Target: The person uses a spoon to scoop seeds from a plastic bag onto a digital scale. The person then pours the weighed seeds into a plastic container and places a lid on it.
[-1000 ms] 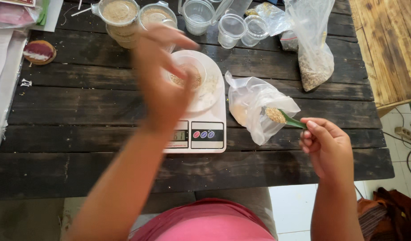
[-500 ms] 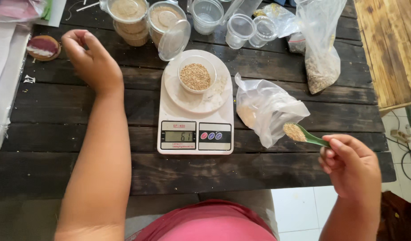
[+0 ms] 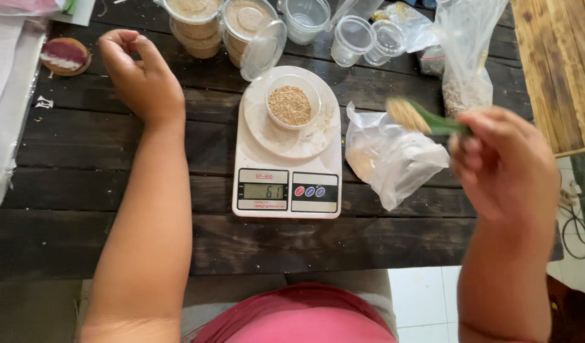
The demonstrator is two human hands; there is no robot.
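Observation:
A white kitchen scale (image 3: 286, 190) sits on the dark wooden table (image 3: 114, 241). On its round plate stands a small clear cup (image 3: 293, 103) filled with brown grain. My right hand (image 3: 503, 166) is raised to the right of the scale and holds a green spoon (image 3: 426, 118) heaped with grain, above an open plastic bag (image 3: 394, 159) of the same grain. My left hand (image 3: 143, 76) rests on the table left of the scale, fingers loosely curled, holding nothing.
Filled lidded cups (image 3: 241, 28) and empty clear cups (image 3: 353, 39) stand behind the scale. A taller bag of grain (image 3: 464, 76) stands at the back right. A small round dish (image 3: 63, 56) and papers (image 3: 9, 95) lie at the left. A lighter wooden surface (image 3: 553, 70) adjoins on the right.
My left hand went from over the scale to the table at the left. My right hand lifted the loaded spoon out of the bag and higher.

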